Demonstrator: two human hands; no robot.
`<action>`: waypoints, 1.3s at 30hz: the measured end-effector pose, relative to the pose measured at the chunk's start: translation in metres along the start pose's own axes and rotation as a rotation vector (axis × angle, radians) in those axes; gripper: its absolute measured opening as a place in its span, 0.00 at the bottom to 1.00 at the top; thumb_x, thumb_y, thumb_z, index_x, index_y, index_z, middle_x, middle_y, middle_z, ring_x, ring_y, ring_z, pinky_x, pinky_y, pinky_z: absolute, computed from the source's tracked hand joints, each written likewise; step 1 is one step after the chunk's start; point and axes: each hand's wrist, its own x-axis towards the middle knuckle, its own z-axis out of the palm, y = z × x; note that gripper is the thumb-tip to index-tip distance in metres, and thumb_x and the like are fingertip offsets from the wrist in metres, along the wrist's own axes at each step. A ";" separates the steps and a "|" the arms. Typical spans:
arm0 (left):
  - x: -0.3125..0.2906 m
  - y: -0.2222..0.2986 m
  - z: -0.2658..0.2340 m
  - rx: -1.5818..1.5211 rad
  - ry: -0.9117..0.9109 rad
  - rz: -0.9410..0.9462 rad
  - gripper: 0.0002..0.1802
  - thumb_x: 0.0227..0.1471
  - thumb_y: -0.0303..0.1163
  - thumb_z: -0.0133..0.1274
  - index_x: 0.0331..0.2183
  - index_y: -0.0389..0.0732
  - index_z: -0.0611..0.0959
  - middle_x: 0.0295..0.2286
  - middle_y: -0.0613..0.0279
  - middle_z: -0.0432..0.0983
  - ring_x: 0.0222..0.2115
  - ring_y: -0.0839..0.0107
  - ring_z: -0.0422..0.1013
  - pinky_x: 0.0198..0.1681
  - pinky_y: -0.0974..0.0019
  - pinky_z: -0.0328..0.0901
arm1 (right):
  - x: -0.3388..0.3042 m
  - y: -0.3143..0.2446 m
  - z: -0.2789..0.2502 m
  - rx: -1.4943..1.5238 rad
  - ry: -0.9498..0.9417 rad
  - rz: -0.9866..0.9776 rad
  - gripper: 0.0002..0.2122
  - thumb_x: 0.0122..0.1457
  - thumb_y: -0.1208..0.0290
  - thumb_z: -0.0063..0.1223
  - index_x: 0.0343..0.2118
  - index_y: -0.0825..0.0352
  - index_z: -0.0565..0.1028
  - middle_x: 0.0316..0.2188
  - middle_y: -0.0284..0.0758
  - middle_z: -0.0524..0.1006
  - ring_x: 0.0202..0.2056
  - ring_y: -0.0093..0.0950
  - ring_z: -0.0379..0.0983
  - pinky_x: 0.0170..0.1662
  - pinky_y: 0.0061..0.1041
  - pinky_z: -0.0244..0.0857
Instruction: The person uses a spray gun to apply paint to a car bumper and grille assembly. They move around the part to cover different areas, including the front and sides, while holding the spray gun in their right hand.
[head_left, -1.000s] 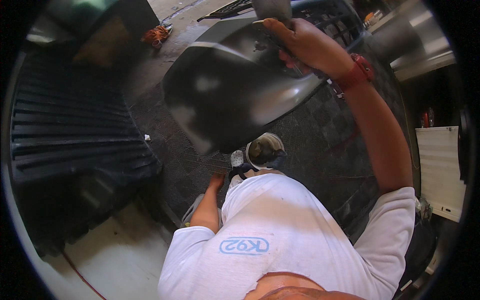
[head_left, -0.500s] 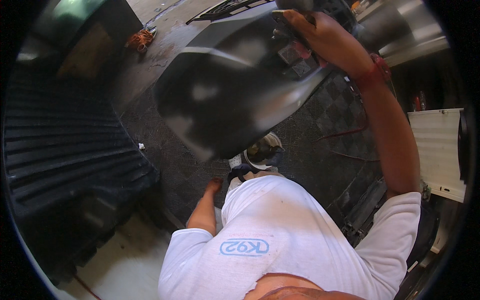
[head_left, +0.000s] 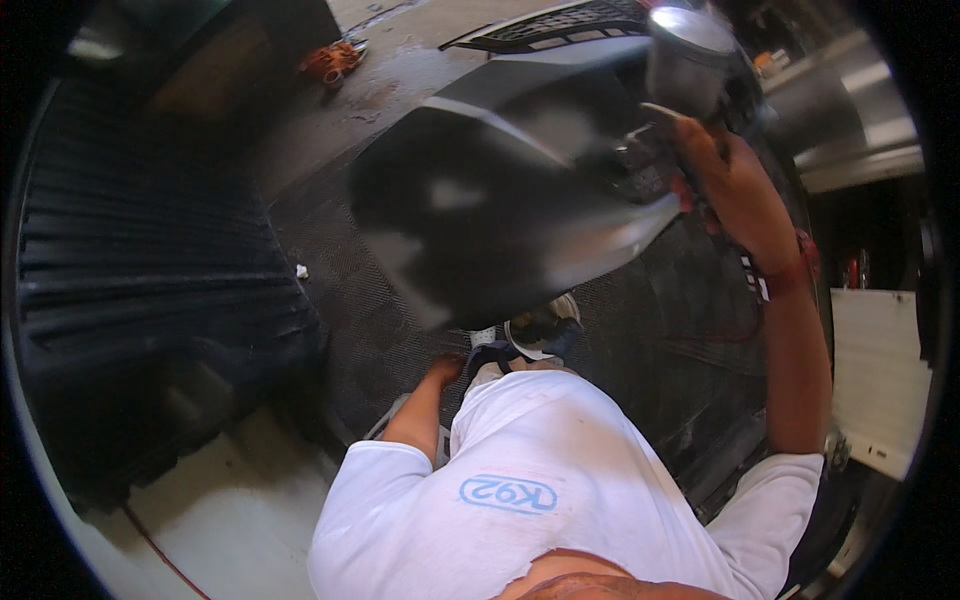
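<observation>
The right hand (head_left: 735, 185) grips a spray gun (head_left: 680, 95) over the dark bumper panel (head_left: 500, 200); the left hand (head_left: 445, 370) is mostly hidden, its grip unclear.

Left hand (head_left: 445, 368) perhaps behind shirt.

A pale blue label (head_left: 508, 494) is printed on the chest of the white shirt (head_left: 540, 440): an oval outline with blue characters inside it, lying level across the cloth near the shirt's lower middle. Well to the right of the shirt, past its right sleeve, a flat white rectangular panel (head_left: 878, 380) stands at the dark rim; whether it is a sign or a box cannot be told. No screens show.
</observation>
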 end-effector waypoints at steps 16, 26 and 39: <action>0.046 -0.023 0.058 0.003 -0.073 0.152 0.25 0.60 0.45 0.44 0.45 0.36 0.84 0.48 0.38 0.77 0.50 0.40 0.73 0.54 0.46 0.67 | -0.117 0.088 0.033 0.528 -0.137 0.129 0.29 0.71 0.46 0.38 0.58 0.71 0.70 0.43 0.42 0.81 0.41 0.28 0.81 0.21 0.20 0.69; 0.038 -0.022 0.058 0.422 -0.056 0.147 0.25 0.63 0.40 0.39 0.56 0.43 0.77 0.56 0.41 0.70 0.57 0.45 0.67 0.62 0.49 0.61 | -0.204 0.263 0.065 0.700 0.052 0.373 0.30 0.71 0.45 0.36 0.60 0.70 0.67 0.45 0.44 0.79 0.41 0.30 0.80 0.21 0.20 0.70; -0.072 0.074 0.064 -0.404 0.309 -0.286 0.26 0.63 0.51 0.46 0.47 0.41 0.85 0.49 0.52 0.80 0.52 0.57 0.74 0.56 0.58 0.65 | -0.199 0.356 0.062 0.571 -0.283 0.379 0.27 0.72 0.48 0.37 0.51 0.72 0.74 0.40 0.40 0.81 0.35 0.25 0.81 0.19 0.20 0.68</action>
